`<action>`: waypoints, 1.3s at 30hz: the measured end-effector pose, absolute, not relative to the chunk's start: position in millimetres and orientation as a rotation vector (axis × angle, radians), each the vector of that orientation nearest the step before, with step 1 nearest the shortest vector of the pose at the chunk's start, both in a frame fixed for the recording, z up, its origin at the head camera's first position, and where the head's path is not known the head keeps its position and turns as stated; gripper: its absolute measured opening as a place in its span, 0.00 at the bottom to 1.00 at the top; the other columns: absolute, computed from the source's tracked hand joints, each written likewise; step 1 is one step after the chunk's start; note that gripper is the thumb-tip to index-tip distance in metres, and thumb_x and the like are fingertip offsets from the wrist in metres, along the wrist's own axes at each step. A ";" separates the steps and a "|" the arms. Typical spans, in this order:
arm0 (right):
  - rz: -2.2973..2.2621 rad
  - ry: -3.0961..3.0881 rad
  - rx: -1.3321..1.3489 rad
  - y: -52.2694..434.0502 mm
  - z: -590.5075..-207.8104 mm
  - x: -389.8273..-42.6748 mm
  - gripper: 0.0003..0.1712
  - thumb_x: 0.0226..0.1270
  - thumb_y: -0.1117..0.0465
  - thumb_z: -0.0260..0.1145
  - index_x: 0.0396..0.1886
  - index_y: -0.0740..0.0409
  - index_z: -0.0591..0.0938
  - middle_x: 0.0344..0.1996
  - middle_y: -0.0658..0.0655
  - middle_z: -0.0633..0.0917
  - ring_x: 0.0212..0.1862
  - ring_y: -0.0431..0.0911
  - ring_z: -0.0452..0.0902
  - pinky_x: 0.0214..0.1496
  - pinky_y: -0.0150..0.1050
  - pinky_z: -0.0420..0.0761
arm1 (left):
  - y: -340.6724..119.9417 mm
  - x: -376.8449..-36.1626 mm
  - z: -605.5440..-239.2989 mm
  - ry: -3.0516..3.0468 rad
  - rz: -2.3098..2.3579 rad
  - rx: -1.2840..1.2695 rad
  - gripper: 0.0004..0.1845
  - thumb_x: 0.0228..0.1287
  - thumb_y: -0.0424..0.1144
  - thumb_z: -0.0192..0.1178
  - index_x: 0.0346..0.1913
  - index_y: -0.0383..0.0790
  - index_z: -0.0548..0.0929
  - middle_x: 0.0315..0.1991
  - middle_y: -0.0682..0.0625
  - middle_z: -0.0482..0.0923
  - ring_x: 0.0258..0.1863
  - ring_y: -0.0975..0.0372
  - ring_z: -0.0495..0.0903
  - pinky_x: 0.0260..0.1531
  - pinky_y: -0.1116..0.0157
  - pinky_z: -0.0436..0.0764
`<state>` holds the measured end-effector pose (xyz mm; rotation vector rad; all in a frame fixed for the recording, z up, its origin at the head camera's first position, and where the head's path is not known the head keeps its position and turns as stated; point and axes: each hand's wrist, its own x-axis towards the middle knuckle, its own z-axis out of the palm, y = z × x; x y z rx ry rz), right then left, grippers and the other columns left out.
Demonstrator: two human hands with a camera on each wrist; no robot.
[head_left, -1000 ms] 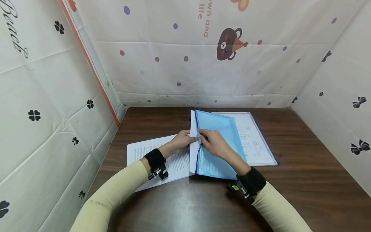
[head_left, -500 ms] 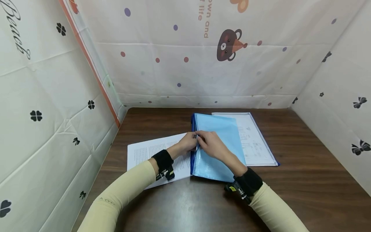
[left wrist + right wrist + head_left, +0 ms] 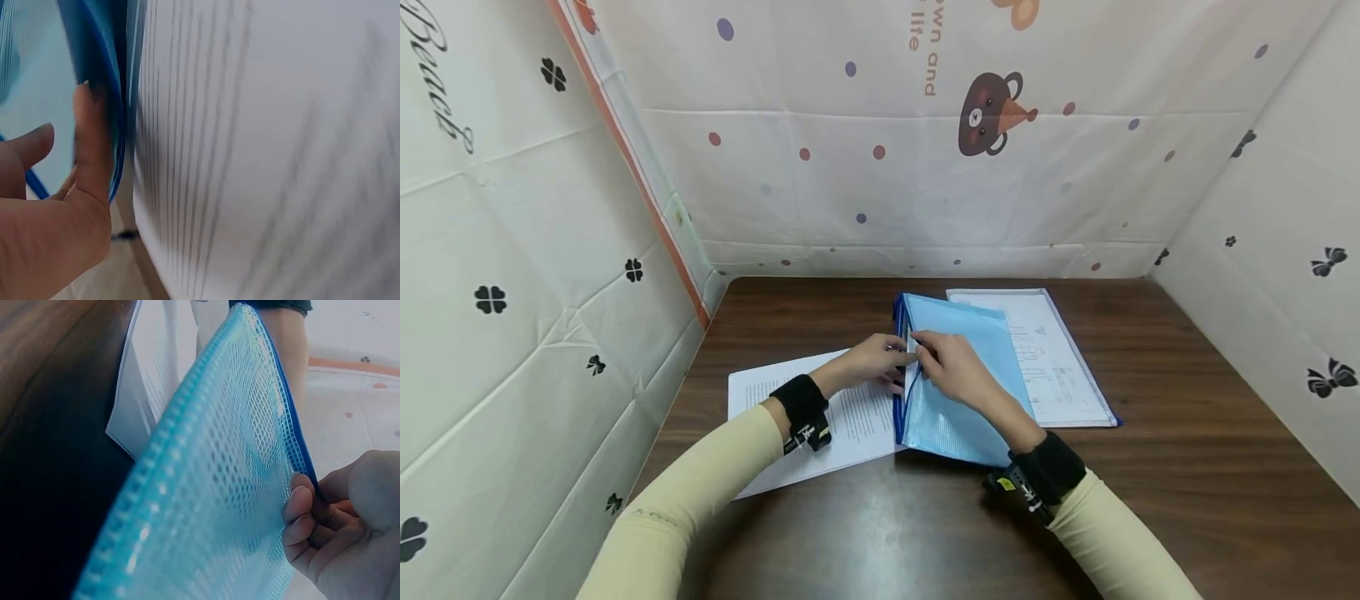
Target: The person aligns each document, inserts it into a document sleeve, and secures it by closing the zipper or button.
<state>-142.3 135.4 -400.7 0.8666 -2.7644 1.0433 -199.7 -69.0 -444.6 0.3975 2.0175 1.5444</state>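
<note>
On the table: we have a light blue mesh zip pouch with a dark blue zipper edge [image 3: 958, 375] lying flat on the dark brown wooden table [image 3: 1187, 467], near the middle, its zipper edge facing left.
Right hand: our right hand [image 3: 951, 371] pinches the zipper edge of the pouch between thumb and curled fingers [image 3: 300, 515]; the right wrist view shows the blue mesh lifted up beside that grip.
Left hand: our left hand [image 3: 868, 362] meets the same edge from the left, its fingers [image 3: 94, 144] laid straight along the dark blue zipper band, touching it; we cannot tell whether it pinches anything.
Hands together: both meet at the pouch's left edge, fingertips just beside each other.
Under the left arm: a white printed sheet of paper [image 3: 790, 400] lies on the table, touching the pouch's left side.
To the right: a clear plastic sleeve holding a white sheet with diagrams [image 3: 1060, 358] lies partly under the pouch.
Wrists: black bands with small devices sit on both, over cream sleeves.
Around us: white patterned cloth walls [image 3: 887, 167] with dots and a bear print.
</note>
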 end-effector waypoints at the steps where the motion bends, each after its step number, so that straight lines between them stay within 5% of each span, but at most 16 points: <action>1: 1.047 -2.764 0.868 135.8 -400.2 -142.8 0.21 0.85 0.66 0.55 0.70 0.73 0.76 0.25 0.50 0.84 0.22 0.40 0.77 0.23 0.36 0.77 | -73.9 -200.3 -441.8 2.024 1.530 0.404 0.25 0.83 0.43 0.57 0.73 0.33 0.72 0.53 0.40 0.82 0.46 0.52 0.88 0.43 0.58 0.89; 10: 1.032 -2.736 0.840 138.9 -398.0 -146.2 0.21 0.85 0.65 0.56 0.70 0.70 0.77 0.26 0.51 0.84 0.24 0.39 0.78 0.24 0.38 0.79 | -118.8 -214.0 -415.2 2.458 1.140 0.569 0.24 0.78 0.42 0.64 0.70 0.38 0.80 0.58 0.41 0.85 0.49 0.53 0.89 0.44 0.58 0.89; 19: 1.025 -2.752 0.826 137.6 -402.8 -142.2 0.21 0.85 0.65 0.56 0.70 0.71 0.77 0.21 0.50 0.81 0.23 0.39 0.78 0.24 0.37 0.79 | -157.8 -211.8 -399.5 2.652 0.224 0.405 0.42 0.65 0.54 0.75 0.77 0.40 0.72 0.77 0.35 0.66 0.74 0.42 0.68 0.69 0.41 0.71; 27: 1.011 -2.718 0.827 133.8 -393.8 -146.5 0.21 0.85 0.64 0.56 0.70 0.70 0.78 0.23 0.51 0.83 0.24 0.39 0.79 0.25 0.37 0.80 | -174.9 -217.2 -403.6 2.573 0.206 0.343 0.44 0.62 0.54 0.78 0.72 0.34 0.70 0.69 0.35 0.74 0.68 0.45 0.74 0.66 0.45 0.75; 31: 1.006 -2.711 0.837 135.0 -394.0 -145.7 0.21 0.84 0.66 0.57 0.69 0.71 0.78 0.25 0.52 0.84 0.24 0.38 0.79 0.25 0.36 0.80 | -181.2 -221.3 -404.8 2.517 0.203 0.318 0.47 0.62 0.56 0.77 0.75 0.33 0.70 0.73 0.36 0.71 0.72 0.44 0.71 0.68 0.44 0.73; 39: 0.995 -2.708 0.839 138.0 -396.0 -140.7 0.21 0.84 0.66 0.56 0.69 0.71 0.78 0.24 0.52 0.84 0.22 0.38 0.78 0.23 0.37 0.79 | -191.1 -212.5 -405.6 2.522 0.272 0.391 0.39 0.68 0.42 0.74 0.77 0.35 0.71 0.75 0.37 0.71 0.71 0.42 0.73 0.70 0.43 0.71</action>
